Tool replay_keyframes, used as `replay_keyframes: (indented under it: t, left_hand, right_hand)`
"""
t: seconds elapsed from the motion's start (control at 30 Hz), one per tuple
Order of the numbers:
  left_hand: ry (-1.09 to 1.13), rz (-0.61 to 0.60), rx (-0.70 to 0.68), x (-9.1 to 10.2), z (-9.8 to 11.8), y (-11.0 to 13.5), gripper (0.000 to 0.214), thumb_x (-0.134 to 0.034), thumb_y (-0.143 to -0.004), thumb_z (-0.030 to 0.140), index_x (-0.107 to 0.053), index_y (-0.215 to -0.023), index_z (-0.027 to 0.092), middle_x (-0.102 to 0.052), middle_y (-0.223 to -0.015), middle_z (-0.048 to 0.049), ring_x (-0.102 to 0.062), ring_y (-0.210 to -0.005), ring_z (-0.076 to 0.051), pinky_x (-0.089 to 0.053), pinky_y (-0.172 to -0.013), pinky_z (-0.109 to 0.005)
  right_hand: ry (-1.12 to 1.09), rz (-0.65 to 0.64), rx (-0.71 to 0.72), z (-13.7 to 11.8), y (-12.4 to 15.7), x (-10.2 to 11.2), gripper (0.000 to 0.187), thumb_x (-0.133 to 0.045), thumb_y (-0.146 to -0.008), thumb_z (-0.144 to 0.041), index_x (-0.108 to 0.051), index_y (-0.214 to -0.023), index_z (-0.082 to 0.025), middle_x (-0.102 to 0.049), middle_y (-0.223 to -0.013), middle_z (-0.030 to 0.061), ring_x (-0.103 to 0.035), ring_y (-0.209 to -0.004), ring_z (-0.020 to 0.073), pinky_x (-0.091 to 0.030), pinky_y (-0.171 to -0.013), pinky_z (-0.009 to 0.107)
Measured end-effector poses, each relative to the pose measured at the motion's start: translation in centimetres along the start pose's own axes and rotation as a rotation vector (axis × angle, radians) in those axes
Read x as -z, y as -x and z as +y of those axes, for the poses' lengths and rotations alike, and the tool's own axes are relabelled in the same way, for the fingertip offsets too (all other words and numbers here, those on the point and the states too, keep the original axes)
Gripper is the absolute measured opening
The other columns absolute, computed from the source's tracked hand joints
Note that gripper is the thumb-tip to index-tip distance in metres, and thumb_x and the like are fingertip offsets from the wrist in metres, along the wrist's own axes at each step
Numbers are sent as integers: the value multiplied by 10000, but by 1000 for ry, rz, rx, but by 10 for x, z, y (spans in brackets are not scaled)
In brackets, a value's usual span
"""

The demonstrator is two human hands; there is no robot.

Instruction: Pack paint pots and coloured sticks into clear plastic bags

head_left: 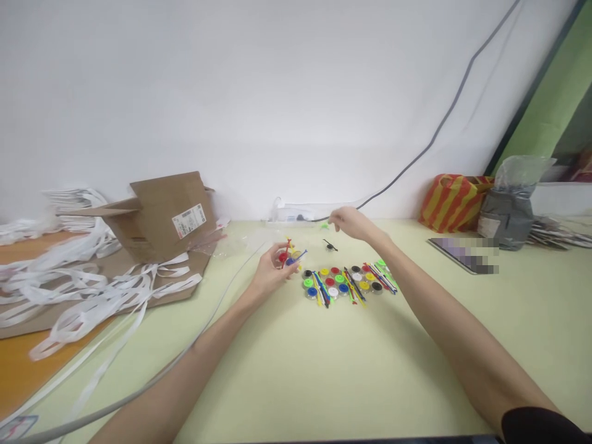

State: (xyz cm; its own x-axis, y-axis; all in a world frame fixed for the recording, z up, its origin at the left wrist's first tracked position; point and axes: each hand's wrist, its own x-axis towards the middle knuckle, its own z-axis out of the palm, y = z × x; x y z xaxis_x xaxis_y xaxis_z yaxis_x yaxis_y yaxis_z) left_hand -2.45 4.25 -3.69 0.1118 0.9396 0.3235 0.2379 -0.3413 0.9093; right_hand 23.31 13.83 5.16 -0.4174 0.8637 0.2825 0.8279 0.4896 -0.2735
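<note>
My left hand [272, 271] is closed round a small bunch of coloured pieces [290, 254], red, yellow and blue, held just above the pale green table [324, 370]. Right of it lies a cluster of small round coloured caps and thin coloured sticks [346, 283]. My right hand [351, 223] reaches farther back with its fingers curled, close to a small green piece [324, 226] and above a black piece [330, 246]. Whether it holds anything I cannot make out.
A torn cardboard box [161, 216] and loose white plastic straps [83, 290] fill the left. A grey cable [222, 296] crosses the table. A clear power strip [296, 214] sits at the wall. At the right are a striped bag [453, 200], a grey bag [509, 216] and a tablet [462, 253].
</note>
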Motion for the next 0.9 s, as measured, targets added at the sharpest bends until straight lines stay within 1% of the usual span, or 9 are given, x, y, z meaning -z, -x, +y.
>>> replay_keyframes:
  t: [0.1, 0.17, 0.23, 0.3, 0.4, 0.47, 0.6, 0.77, 0.9]
  left_hand:
    - [6, 2, -15, 0, -2, -1, 562, -795, -760, 399, -557, -1241, 233, -694, -1007, -39, -713, -750, -182, -539, -557, -254]
    - [-3, 6, -43, -1, -2, -2, 537, -799, -752, 392, -577, -1212, 222, -697, -1018, -39, -702, -776, -175, -546, -613, -267]
    - [-34, 12, -75, -1, -1, -2, 507, -801, -745, 373, -597, -1182, 215, -704, -1016, -38, -691, -835, -180, -550, -693, -284]
    - [-75, 20, -104, -1, -1, -2, 490, -805, -733, 348, -611, -1162, 215, -709, -1017, -37, -679, -902, -192, -545, -769, -302]
    - [-113, 9, -141, 0, -2, -3, 475, -795, -735, 321, -624, -1166, 220, -706, -1102, -54, -661, -1006, -211, -526, -859, -327]
    - [-113, -10, -146, -1, -2, -2, 473, -788, -740, 314, -629, -1175, 220, -702, -1141, -70, -653, -1057, -227, -520, -873, -334]
    - [-105, -44, -117, -2, 3, 0, 465, -783, -743, 312, -633, -1174, 218, -707, -1118, -80, -643, -1105, -249, -521, -856, -331]
    - [-78, -66, -96, -4, 8, 1, 499, -798, -740, 337, -612, -1189, 219, -704, -1086, -70, -657, -1020, -226, -522, -826, -326]
    - [-11, -94, -88, -6, 9, 2, 527, -817, -733, 368, -607, -1192, 214, -704, -1043, -69, -664, -944, -213, -533, -804, -332]
  right_hand:
    - [-233, 258, 152, -14, 5, 24, 260, -501, -956, -261, -714, -864, -145, -718, -744, 42, -593, -654, 131, -413, -655, 238]
    - [-375, 410, 221, -26, 10, 40, 246, -561, -935, -315, -700, -831, -141, -677, -690, 31, -550, -598, 121, -407, -618, 249]
    - [-502, 494, 273, -39, 18, 53, 244, -597, -918, -346, -693, -829, -140, -650, -683, 25, -527, -578, 111, -403, -585, 251]
    - [-569, 495, 333, -52, 25, 62, 236, -621, -907, -351, -690, -823, -141, -649, -709, 28, -525, -594, 106, -408, -583, 253]
    - [-565, 447, 390, -66, 31, 66, 235, -652, -891, -343, -688, -780, -139, -661, -731, 36, -534, -634, 108, -410, -599, 258]
    - [-535, 409, 405, -71, 32, 64, 231, -666, -882, -338, -691, -766, -139, -659, -717, 32, -533, -645, 112, -403, -604, 261]
    - [-503, 340, 420, -73, 30, 59, 220, -676, -875, -334, -693, -771, -141, -638, -679, 11, -511, -630, 106, -387, -610, 261]
    - [-506, 283, 450, -79, 29, 55, 223, -669, -881, -337, -685, -776, -140, -624, -674, 0, -513, -633, 106, -376, -606, 255]
    - [-535, 280, 455, -88, 29, 49, 185, -676, -875, -285, -683, -771, -132, -654, -698, 13, -550, -660, 112, -399, -632, 261]
